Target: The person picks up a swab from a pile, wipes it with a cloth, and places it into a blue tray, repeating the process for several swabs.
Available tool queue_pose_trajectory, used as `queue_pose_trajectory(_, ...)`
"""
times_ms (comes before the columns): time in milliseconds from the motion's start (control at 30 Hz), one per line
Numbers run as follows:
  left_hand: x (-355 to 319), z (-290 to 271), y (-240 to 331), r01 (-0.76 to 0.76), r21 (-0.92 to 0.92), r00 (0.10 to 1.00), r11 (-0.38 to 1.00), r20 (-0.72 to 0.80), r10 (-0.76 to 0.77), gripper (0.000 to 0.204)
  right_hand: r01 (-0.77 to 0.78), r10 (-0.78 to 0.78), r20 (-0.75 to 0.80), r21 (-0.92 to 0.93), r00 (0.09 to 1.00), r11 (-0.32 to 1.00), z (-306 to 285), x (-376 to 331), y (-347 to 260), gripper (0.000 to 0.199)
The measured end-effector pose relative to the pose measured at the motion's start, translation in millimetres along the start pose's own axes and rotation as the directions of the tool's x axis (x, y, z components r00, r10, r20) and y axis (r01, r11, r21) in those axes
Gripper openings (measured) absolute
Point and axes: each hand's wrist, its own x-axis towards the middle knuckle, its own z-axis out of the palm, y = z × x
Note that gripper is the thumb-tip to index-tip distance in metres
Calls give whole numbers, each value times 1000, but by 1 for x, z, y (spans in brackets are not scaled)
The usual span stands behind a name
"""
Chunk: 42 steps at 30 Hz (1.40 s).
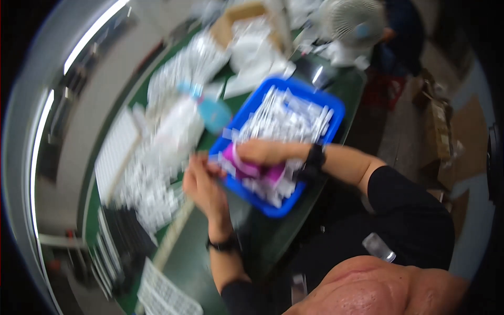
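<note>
A blue plastic basin [338,102] on the green table holds a heap of small white pieces [289,118], too blurred to name. My right hand [262,152] is inside the basin's near part, its fingers closed around a bright magenta cloth-like thing [241,167] that lies over the white pieces. Just outside the basin's left rim is my left hand [205,184], raised with its fingers toward the magenta thing. Motion smears those fingertips, so whether they pinch anything does not show.
Left of the basin lie a light-blue bottle-like object [214,114], plastic bags [178,126] and a pile of white pieces [152,194]. Dark stacked strips [123,236] and a printed sheet [165,291] are nearer. A fan [352,23] and an open carton [226,29] stand far off; another person [404,37] is behind.
</note>
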Motion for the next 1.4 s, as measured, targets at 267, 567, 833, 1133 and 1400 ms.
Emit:
queue_pose_trajectory(267,5,-23,5,12,-123,997,992,-75,-21,34,-364,300,209,448,931,817,-26,23,-30,30)
queue_pose_trajectory(567,18,-48,-18,424,57,872,904,244,-425,38,14,256,-65,981,964,195,-42,-31,44,16)
queue_pose_trajectory(833,31,-161,-26,-117,976,991,182,101,92,19,182,325,-56,912,944,-369,-43,-5,18,24)
queue_pose_trajectory(1133,23,-240,-36,-302,946,945,-121,314,96,22,167,449,-33,950,893,-262,-43,-5,17,18)
queue_pose_trajectory(1400,37,-148,-17,138,151,988,979,44,-146,29,189,373,-84,948,924,-257,-66,26,-29,10)
